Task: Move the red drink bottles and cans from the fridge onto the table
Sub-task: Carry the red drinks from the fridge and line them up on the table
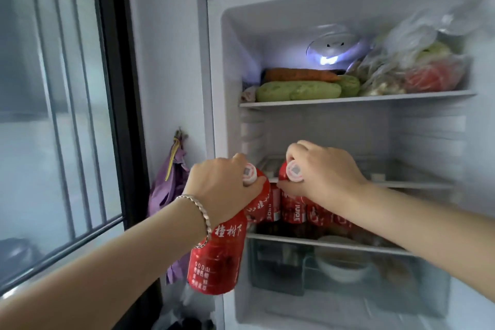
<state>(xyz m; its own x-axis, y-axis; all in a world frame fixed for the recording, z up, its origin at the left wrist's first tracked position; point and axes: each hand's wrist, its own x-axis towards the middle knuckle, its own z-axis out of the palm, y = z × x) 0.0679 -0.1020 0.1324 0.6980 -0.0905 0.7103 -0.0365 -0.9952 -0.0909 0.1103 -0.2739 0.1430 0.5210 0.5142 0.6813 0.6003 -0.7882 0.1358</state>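
Red drink bottles: several are seen upright in a row on the middle fridge shelf, labels outward. One red bottle is already clear of the shelf edge, gripped at the neck by the left hand; its long axis is tilted, base hanging down and toward the left, outside the fridge frame. Fingers of that hand are closed around the neck just under the white cap. A second bottle, upright at the shelf front, is held at the shoulder by the right hand, fingers wrapped from above, its cap showing. Both forearms are extended forward, wrists bent down. Judged: a straight pull toward the body is needed next. No table is in view.
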